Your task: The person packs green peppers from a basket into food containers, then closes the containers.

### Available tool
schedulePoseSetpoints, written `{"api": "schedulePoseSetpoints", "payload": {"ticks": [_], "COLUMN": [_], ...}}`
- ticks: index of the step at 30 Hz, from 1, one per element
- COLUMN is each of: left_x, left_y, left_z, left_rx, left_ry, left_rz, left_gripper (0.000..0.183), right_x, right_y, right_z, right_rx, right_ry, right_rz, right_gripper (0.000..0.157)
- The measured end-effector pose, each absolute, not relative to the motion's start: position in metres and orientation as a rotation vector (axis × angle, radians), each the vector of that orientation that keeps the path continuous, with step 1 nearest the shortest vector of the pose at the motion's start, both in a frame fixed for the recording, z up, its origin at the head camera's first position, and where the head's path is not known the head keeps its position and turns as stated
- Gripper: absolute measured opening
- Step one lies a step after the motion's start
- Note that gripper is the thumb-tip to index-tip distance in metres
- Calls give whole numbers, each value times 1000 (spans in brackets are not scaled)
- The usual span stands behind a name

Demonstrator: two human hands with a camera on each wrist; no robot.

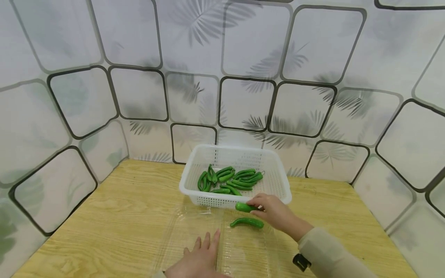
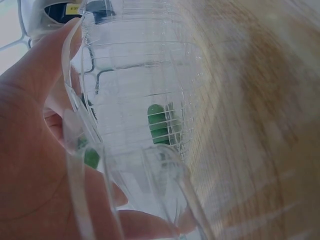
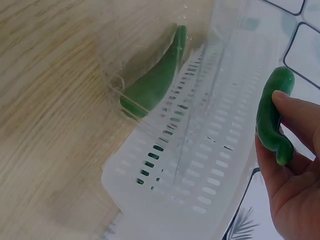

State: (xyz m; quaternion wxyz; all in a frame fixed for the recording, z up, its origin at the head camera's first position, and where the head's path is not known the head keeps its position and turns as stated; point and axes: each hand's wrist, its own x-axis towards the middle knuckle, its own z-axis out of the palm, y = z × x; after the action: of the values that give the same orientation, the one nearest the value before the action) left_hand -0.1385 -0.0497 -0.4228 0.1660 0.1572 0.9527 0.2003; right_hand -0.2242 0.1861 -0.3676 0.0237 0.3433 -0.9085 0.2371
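My right hand [image 1: 269, 208] pinches a green chili pepper [image 3: 275, 112] between thumb and fingers, by the basket's front rim. Another green pepper [image 1: 247, 222] lies in the right half of a clear plastic clamshell container [image 1: 243, 255], which is spread open on the table. My left hand [image 1: 199, 256] rests on this container, its fingers straight and slightly spread over the left half, beside the middle ridge. In the left wrist view the thumb and fingers of the left hand [image 2: 40, 125] lie against the clear plastic, and a pepper [image 2: 158, 123] shows through it.
A white perforated basket [image 1: 236, 200] stands behind the container, near the patterned wall covering [image 1: 194, 100]. Several green peppers [image 1: 212, 177] lie inside it. Wood-grain table surface [image 1: 114, 216] extends to both sides.
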Motion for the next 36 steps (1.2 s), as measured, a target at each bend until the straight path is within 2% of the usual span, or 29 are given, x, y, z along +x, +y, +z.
{"api": "schedulePoseSetpoints", "payload": {"ticks": [36], "left_x": [-137], "left_y": [-50], "left_z": [-426], "left_rx": [462], "left_ry": [2744], "left_rz": [560], "left_gripper": [111], "right_x": [-220], "right_y": [180], "right_z": [-400], "right_rx": [1088], "right_ry": [-2852], "right_rz": [615], "right_gripper": [23]}}
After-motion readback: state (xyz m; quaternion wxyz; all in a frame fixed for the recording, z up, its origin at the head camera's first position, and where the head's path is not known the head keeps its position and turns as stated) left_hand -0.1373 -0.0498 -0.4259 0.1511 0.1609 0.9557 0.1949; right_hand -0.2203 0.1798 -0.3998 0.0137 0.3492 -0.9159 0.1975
